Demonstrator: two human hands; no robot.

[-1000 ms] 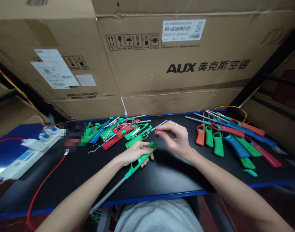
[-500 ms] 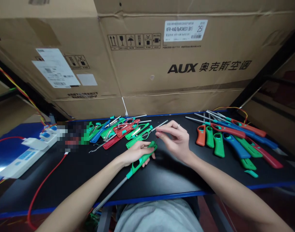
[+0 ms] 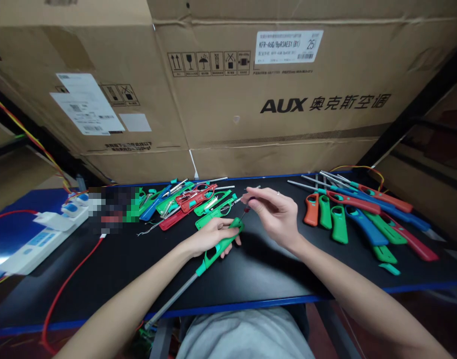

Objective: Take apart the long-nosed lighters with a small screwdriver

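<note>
My left hand (image 3: 212,235) is closed around the green handle of a long-nosed gas lighter (image 3: 224,245). Its grey metal tube slants down to the left, past the table's front edge, and the handle's butt end points up to the right. My right hand (image 3: 275,214) pinches a small screwdriver (image 3: 246,211) between thumb and fingers. The thin shaft reaches down to the butt end of the lighter; its tip is too small to make out. Most of the screwdriver's handle hides behind the fingers.
Opened lighter shells and metal parts (image 3: 187,205) lie in a heap behind my left hand. Several whole-looking lighters (image 3: 363,209) are piled at the right, near a loose green piece (image 3: 389,269). A white power strip (image 3: 41,244) and red cable (image 3: 66,279) lie left; a cardboard box (image 3: 213,124) stands behind.
My right hand has shifted slightly and turned at the screwdriver, so its dark red part shows more. The left hand and the lighter stay in place.
</note>
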